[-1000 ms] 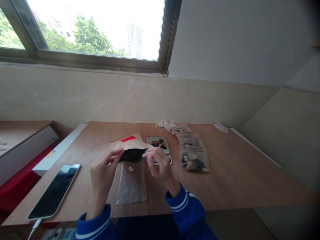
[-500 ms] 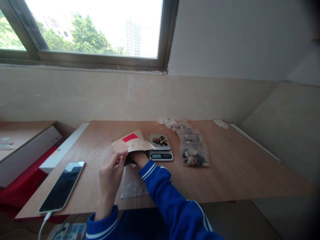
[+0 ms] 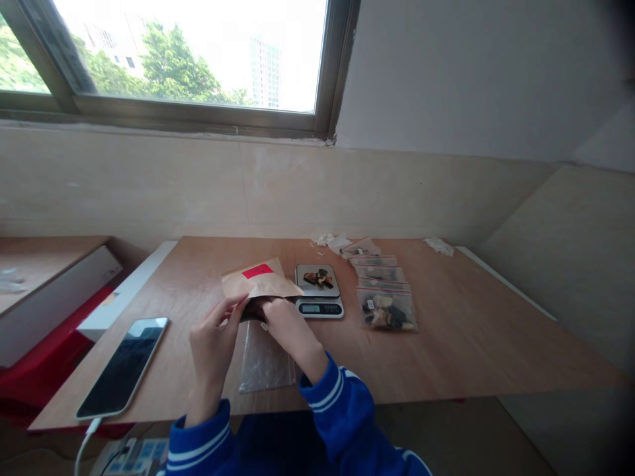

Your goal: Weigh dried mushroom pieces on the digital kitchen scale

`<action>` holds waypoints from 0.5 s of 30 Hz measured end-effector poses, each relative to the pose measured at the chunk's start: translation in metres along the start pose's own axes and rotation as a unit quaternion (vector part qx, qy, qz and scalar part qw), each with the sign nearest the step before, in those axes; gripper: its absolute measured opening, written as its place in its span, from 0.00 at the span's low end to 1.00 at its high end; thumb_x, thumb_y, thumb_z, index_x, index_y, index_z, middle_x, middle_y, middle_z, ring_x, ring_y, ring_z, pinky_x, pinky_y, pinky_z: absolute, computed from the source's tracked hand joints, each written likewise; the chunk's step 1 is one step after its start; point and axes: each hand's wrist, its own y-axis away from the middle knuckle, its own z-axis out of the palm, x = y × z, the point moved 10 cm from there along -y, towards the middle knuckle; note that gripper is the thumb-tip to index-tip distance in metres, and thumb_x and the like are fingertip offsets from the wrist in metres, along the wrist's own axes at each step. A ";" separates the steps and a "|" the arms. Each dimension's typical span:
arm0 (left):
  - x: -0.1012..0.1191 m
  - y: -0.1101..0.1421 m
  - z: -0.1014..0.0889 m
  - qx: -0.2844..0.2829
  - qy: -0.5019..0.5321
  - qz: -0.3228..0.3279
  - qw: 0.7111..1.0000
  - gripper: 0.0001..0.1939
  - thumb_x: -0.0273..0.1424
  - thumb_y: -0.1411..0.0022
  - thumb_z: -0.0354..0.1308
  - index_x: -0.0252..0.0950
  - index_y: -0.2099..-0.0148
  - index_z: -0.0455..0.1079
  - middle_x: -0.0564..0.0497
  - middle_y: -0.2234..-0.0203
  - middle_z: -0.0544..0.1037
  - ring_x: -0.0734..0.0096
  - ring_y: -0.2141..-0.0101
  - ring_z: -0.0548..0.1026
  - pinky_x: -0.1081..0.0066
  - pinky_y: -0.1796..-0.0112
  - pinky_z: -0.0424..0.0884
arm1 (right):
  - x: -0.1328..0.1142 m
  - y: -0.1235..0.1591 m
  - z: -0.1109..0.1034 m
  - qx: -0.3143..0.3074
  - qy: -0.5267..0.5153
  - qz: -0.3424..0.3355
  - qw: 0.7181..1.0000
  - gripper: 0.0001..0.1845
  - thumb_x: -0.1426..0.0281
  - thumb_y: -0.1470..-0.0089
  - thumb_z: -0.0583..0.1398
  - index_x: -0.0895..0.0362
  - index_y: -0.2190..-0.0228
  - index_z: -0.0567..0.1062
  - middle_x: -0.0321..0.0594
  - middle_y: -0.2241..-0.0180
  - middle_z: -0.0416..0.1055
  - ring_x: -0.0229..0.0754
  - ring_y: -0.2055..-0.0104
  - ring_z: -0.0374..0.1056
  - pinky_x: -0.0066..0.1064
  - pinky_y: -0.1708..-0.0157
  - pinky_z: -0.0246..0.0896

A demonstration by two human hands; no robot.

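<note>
My left hand (image 3: 218,330) pinches the lower edge of a brown paper bag (image 3: 270,285) with a red label, its mouth toward me. My right hand (image 3: 288,324) is at the bag's mouth, fingers bent and their tips hidden inside; what they hold, if anything, cannot be made out. Just right of the bag stands a small digital scale (image 3: 321,308). On its plate lies a little heap of dark and tan dried pieces (image 3: 318,278). A clear plastic bag (image 3: 265,367) lies flat on the table beneath my hands.
Several zip bags (image 3: 387,311) of dried pieces overlap in a row right of the scale. White scraps (image 3: 325,240) and another white scrap pile (image 3: 439,246) lie along the back edge. A phone (image 3: 124,367) with a charging cable rests at the left, beside a white box (image 3: 102,320).
My right hand has drawn back partway out of the paper bag, so its back and wrist now show. My left hand keeps its hold, and the bag stays nearly in place.
</note>
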 end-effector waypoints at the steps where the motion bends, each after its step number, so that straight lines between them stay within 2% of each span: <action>1: -0.001 -0.002 0.000 0.001 -0.001 -0.002 1.000 0.14 0.45 0.38 0.58 0.44 0.59 0.79 0.55 0.73 0.81 0.72 0.74 0.78 0.76 0.71 0.68 | -0.003 0.011 -0.009 0.022 -0.031 -0.011 0.999 0.16 0.78 0.39 0.53 0.57 0.54 0.76 0.44 0.55 0.76 0.45 0.50 0.70 0.35 0.47 0.65; 3: -0.001 -0.005 -0.001 0.003 -0.006 -0.004 1.000 0.14 0.45 0.38 0.58 0.44 0.60 0.79 0.55 0.74 0.81 0.72 0.74 0.78 0.76 0.72 0.67 | -0.006 0.033 -0.031 0.094 -0.110 -0.040 0.989 0.15 0.75 0.37 0.54 0.54 0.53 0.76 0.42 0.55 0.76 0.43 0.50 0.70 0.34 0.48 0.66; 5: -0.001 -0.009 -0.003 0.007 -0.015 -0.007 1.000 0.13 0.44 0.38 0.58 0.45 0.60 0.79 0.55 0.74 0.81 0.72 0.74 0.78 0.75 0.72 0.67 | 0.010 0.055 -0.053 0.192 -0.176 -0.033 0.965 0.14 0.71 0.37 0.55 0.53 0.52 0.75 0.41 0.55 0.76 0.42 0.52 0.71 0.34 0.51 0.68; 8: 0.001 -0.014 -0.006 0.018 -0.027 -0.016 0.999 0.12 0.43 0.38 0.59 0.44 0.60 0.79 0.55 0.72 0.81 0.71 0.73 0.79 0.75 0.71 0.68 | 0.067 0.087 -0.074 0.334 -0.183 0.061 0.923 0.13 0.66 0.38 0.57 0.54 0.53 0.74 0.44 0.56 0.76 0.44 0.55 0.72 0.36 0.54 0.69; 9: 0.001 -0.016 -0.008 0.024 -0.028 -0.017 0.999 0.13 0.44 0.39 0.59 0.44 0.60 0.79 0.54 0.72 0.81 0.70 0.73 0.79 0.74 0.71 0.68 | 0.088 0.093 -0.077 0.355 -0.168 0.091 0.915 0.12 0.66 0.38 0.57 0.55 0.54 0.74 0.45 0.57 0.76 0.45 0.55 0.72 0.38 0.54 0.69; 12: 0.003 -0.020 -0.011 0.036 -0.027 -0.012 0.999 0.13 0.44 0.39 0.58 0.43 0.60 0.79 0.53 0.72 0.82 0.70 0.74 0.78 0.73 0.71 0.69 | 0.138 0.090 -0.077 0.338 -0.071 0.133 0.929 0.10 0.66 0.40 0.58 0.57 0.59 0.76 0.47 0.58 0.75 0.48 0.53 0.70 0.43 0.51 0.65; 15: 0.003 -0.021 -0.011 0.031 -0.022 -0.014 0.999 0.13 0.44 0.39 0.58 0.43 0.61 0.79 0.53 0.72 0.81 0.71 0.74 0.78 0.73 0.71 0.69 | 0.171 0.072 -0.070 0.270 0.022 0.137 0.953 0.07 0.71 0.43 0.60 0.57 0.64 0.79 0.49 0.57 0.74 0.51 0.51 0.66 0.47 0.49 0.62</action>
